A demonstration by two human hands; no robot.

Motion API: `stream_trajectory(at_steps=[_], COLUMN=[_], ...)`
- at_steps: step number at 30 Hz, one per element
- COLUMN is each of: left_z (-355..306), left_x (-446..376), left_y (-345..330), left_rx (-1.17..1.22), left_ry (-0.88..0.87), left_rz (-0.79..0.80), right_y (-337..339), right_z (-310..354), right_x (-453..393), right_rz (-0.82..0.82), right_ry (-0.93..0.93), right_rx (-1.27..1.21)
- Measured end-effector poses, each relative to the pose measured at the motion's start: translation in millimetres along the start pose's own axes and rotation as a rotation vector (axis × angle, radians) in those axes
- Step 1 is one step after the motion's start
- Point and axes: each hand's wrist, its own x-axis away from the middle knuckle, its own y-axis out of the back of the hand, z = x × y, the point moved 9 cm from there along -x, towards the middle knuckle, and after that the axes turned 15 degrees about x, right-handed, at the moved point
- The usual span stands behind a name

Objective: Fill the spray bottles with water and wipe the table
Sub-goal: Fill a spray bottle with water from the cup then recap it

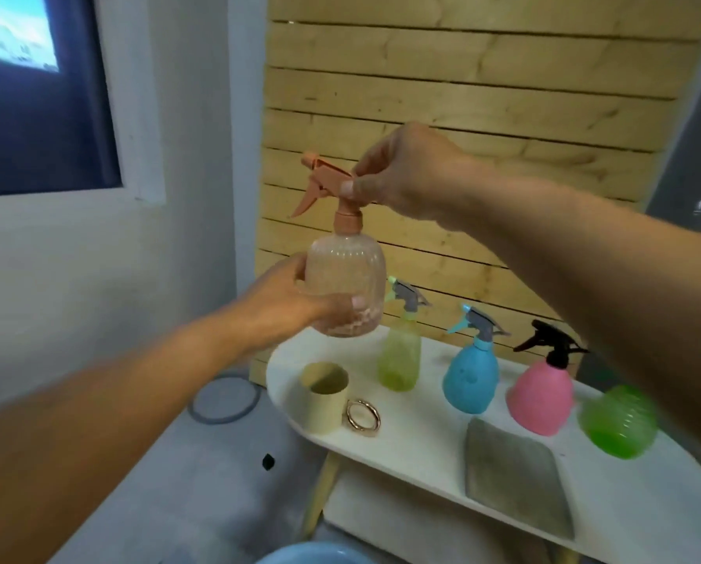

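Left hand [295, 295] wrapped round clear peach spray bottle [342, 287], held above white table [414, 437]. Right hand [405, 173] pinching its orange trigger head [328, 185]. Grey cloth [515, 474] flat on table.

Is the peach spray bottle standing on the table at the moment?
No, the peach bottle is held in the air, the left hand gripping its body and the right hand its sprayer head.

You have no readable text, label, brand or number anywhere in front of you. The screen [15, 30], up and to the left of the peach spray bottle [342, 278], shows only blurred light patches, too smeared to read. The peach spray bottle itself and the bottles lined up below and to its right carry no legible markings.
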Motion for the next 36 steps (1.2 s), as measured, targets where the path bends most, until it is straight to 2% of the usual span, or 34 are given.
stream_trajectory(at_steps=[8, 20, 26, 36], left_z=[69, 206, 236, 261], left_x=[-100, -140, -148, -144], left_y=[23, 27, 21, 11], left_rx=[-0.137, -0.161, -0.208, -0.217], left_ry=[0.012, 0.151, 0.186, 0.246], left_rz=[-0.057, -0.014, 0.009, 0.097], right_y=[-78, -202, -231, -262], right_z=[-59, -114, -125, -122], right_x=[-84, -106, -116, -115], right_rz=[0.122, 0.287, 0.282, 0.411], right_ry=[-0.018, 0.017, 0.084, 0.169], right_rx=[0.038, 0.274, 0.406, 0.624])
